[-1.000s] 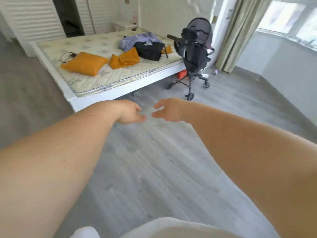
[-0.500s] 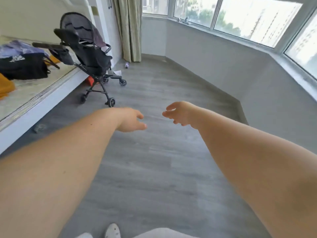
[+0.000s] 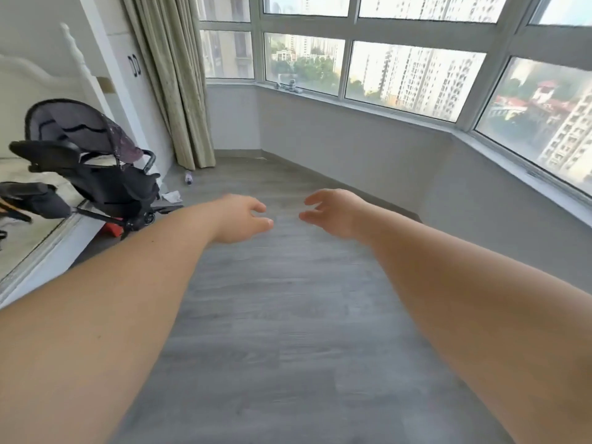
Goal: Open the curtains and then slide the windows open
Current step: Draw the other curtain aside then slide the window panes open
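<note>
A beige curtain point(image 3: 179, 81) hangs bunched at the left end of a wide bay window point(image 3: 413, 75) with white frames and shut panes. The glass is uncovered and shows buildings outside. My left hand point(image 3: 242, 217) and my right hand point(image 3: 336, 211) reach forward over the grey floor, side by side, fingers loosely curled and apart, holding nothing. Both hands are well short of the curtain and the window.
A black stroller point(image 3: 96, 165) stands at the left beside a white bed point(image 3: 35, 248). A small bottle point(image 3: 188, 177) and crumpled paper point(image 3: 172, 197) lie on the floor near the curtain. Small objects point(image 3: 288, 86) sit on the window sill. A grey low wall point(image 3: 368, 155) runs under the window.
The view has swung right and up, from the bed to the bay window. The curtain and panes now fill the top. Both hands stay stretched out in front, fingers slightly more spread.
</note>
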`<action>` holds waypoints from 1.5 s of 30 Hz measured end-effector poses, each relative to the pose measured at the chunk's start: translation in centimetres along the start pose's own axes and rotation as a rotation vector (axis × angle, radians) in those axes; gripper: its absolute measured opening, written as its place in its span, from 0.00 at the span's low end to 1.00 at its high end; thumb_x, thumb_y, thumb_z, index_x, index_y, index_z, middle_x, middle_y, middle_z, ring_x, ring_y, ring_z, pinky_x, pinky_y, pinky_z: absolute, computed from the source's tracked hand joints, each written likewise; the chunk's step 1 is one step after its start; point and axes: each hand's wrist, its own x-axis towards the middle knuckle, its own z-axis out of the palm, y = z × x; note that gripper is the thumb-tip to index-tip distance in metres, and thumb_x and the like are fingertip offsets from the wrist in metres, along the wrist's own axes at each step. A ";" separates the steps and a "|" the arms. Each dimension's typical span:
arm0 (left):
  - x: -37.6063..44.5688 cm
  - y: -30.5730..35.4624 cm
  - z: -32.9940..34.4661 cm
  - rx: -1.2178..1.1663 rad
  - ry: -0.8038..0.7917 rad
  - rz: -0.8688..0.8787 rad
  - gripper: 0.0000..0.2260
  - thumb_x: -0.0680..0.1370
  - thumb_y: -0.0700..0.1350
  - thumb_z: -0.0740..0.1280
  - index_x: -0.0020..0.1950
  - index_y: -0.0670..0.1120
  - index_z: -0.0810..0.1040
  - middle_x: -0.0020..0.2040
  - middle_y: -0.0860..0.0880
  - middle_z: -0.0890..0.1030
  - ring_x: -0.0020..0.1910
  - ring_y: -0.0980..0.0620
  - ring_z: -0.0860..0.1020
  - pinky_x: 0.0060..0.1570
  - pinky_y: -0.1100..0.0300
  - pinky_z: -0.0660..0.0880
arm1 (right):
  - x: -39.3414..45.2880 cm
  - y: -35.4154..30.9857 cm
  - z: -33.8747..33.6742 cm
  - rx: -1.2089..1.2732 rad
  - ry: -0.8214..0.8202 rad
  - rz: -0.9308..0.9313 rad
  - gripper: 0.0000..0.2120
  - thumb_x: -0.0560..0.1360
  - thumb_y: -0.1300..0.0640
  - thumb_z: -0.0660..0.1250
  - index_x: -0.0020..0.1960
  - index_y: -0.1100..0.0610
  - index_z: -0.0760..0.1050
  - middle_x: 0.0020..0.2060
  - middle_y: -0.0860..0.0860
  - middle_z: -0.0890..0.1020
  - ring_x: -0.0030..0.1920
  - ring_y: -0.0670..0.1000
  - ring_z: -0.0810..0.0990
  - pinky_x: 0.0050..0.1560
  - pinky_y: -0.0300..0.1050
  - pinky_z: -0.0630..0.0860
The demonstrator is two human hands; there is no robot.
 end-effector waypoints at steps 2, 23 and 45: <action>3.4 0.3 -0.8 -0.050 0.010 0.062 0.24 0.74 0.60 0.63 0.68 0.55 0.68 0.65 0.53 0.74 0.62 0.51 0.72 0.62 0.55 0.66 | 2.3 0.8 -0.6 0.020 0.017 0.044 0.23 0.73 0.42 0.67 0.65 0.49 0.73 0.60 0.50 0.78 0.57 0.52 0.77 0.54 0.43 0.73; 48.6 9.0 -11.3 0.018 0.146 0.192 0.23 0.73 0.57 0.64 0.66 0.52 0.70 0.65 0.50 0.74 0.60 0.51 0.73 0.61 0.57 0.67 | 40.9 17.2 -21.0 0.171 0.327 0.110 0.17 0.76 0.48 0.66 0.62 0.52 0.76 0.57 0.51 0.81 0.54 0.52 0.78 0.50 0.40 0.69; 101.7 5.4 -36.4 -0.062 0.406 0.379 0.30 0.74 0.59 0.63 0.73 0.53 0.58 0.72 0.46 0.63 0.69 0.47 0.64 0.60 0.58 0.61 | 93.7 16.9 -37.0 -0.088 0.610 0.039 0.35 0.74 0.42 0.66 0.75 0.47 0.56 0.74 0.53 0.61 0.71 0.58 0.62 0.68 0.51 0.60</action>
